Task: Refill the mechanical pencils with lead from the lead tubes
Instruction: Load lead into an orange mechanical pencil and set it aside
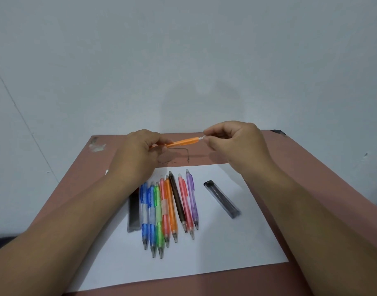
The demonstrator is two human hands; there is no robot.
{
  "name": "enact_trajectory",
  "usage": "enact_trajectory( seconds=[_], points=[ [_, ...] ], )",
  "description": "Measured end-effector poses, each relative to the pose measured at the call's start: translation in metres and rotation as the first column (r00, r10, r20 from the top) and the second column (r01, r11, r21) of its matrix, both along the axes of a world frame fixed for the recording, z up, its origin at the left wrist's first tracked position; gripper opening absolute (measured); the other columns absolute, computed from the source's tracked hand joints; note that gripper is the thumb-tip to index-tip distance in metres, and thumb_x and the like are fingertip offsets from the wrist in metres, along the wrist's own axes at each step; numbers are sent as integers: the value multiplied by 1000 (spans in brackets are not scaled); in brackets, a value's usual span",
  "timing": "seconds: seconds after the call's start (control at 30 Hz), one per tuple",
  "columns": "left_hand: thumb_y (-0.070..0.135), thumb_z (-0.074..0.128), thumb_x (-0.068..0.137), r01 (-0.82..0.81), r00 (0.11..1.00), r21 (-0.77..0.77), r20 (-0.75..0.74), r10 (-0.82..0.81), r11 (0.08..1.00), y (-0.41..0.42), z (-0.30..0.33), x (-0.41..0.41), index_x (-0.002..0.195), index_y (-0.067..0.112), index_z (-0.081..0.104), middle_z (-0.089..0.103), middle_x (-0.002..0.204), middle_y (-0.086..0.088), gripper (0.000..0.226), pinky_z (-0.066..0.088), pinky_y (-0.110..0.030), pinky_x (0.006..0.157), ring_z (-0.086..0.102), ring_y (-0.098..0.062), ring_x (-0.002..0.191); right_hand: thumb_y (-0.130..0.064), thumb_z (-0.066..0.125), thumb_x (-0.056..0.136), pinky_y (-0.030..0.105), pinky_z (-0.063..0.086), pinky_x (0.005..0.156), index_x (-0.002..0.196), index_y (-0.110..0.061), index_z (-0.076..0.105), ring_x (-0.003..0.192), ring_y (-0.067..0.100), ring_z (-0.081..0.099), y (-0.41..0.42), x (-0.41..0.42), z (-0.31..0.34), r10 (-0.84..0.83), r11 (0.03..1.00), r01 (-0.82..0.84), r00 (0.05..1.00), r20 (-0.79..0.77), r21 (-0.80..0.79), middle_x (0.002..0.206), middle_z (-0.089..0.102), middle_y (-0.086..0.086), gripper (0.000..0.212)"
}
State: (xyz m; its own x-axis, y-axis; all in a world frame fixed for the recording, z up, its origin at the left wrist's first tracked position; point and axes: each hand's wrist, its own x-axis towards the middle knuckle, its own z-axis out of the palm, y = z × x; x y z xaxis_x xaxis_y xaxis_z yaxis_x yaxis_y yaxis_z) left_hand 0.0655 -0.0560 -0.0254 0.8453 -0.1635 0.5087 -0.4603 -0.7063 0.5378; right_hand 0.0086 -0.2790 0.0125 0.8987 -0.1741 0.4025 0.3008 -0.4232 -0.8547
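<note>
Head view: left hand (138,152) grips orange pencil (184,142) above the paper sheet (236,242), right hand (232,142) pinches its white cap, probably pulling it off; next needs lead tube (222,199) right of the pencil row (170,210)

pencils (172,208): translucent coloured plastic, glossy
held orange pencil (183,142): translucent plastic, white cap end
lead tubes (222,199): clear, dark-tinted plastic, smooth
sheet (236,242): white paper, matt
table (300,167): reddish-brown, matt, scuffed at far left
</note>
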Motion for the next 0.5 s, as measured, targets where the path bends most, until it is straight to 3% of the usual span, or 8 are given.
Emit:
enact_trajectory(
  seconds=[0.1,0.2,0.27,0.33,0.5],
  points=[
    [20,66,96,5,1000,-3,18,-5,1000,0,1,-1,104,40,74,57,90,28,23,35,-14,67,54,3,86,-15,84,83,36,65,71,81,-32,80,75,16,75,0,1,-1,15,1000,-15,999,-30,9,76,76,-9,17],
    [20,66,96,14,999,12,35,-15,1000,-1,4,-4,107,37,75,55,88,28,22,34,-13,66,54,3,84,-15,83,84,26,62,68,81,-30,80,71,14,74,0,3,-2,27,1000,-26,998,-49,14,74,76,-6,15],
    [18,66,97,39,998,17,45,-40,999,-1,6,-7,109,35,76,55,88,26,23,35,-14,66,54,2,84,-15,82,85,30,64,70,81,-28,80,71,17,74,0,4,-3,31,999,-28,997,-64,36,75,77,-3,14],
    [15,65,97,72,995,17,65,-73,997,-2,7,-9,111,32,76,56,88,24,25,35,-14,67,54,1,84,-15,81,86,33,64,73,82,-25,81,69,17,74,0,5,-4,41,996,-34,996,-81,85,75,77,-1,11],
    [18,66,96,119,993,-55,30,-117,991,-5,7,-13,111,35,75,58,88,24,24,36,-13,67,54,5,85,-14,77,90,24,58,65,86,-16,79,67,12,69,1,7,-5,88,953,-60,993,-81,299,77,77,1,5]
  ],
)
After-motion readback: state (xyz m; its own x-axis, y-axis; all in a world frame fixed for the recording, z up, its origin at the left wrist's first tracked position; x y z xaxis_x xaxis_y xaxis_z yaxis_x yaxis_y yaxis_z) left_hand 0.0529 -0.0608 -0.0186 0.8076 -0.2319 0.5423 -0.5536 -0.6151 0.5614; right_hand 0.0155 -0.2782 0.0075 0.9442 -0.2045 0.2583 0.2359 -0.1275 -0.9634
